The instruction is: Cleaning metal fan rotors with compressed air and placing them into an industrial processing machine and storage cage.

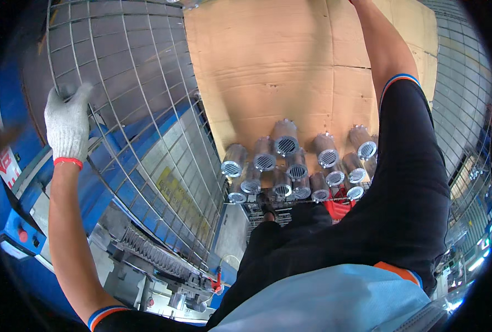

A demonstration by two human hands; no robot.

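My left hand (68, 124), in a white knit glove with a red cuff, is curled on the top rim of a wire mesh cage (125, 66); its fingertips are partly hidden behind the wire. My right forearm (387, 47) reaches away over the cage, and its hand lies beyond the top edge of the picture. Inside the cage, several silvery metal cylinders with slotted end faces (286, 138) are grouped at the near side. They rest at a tilt on a brown cardboard sheet (268, 72).
Along the left stands blue and grey machinery with a control box (22, 235) bearing a red button. Mesh also rises on the right side (461, 72). Something red (339, 209) shows at the cage's near edge. At the top edge lie more shiny metal parts (188, 3).
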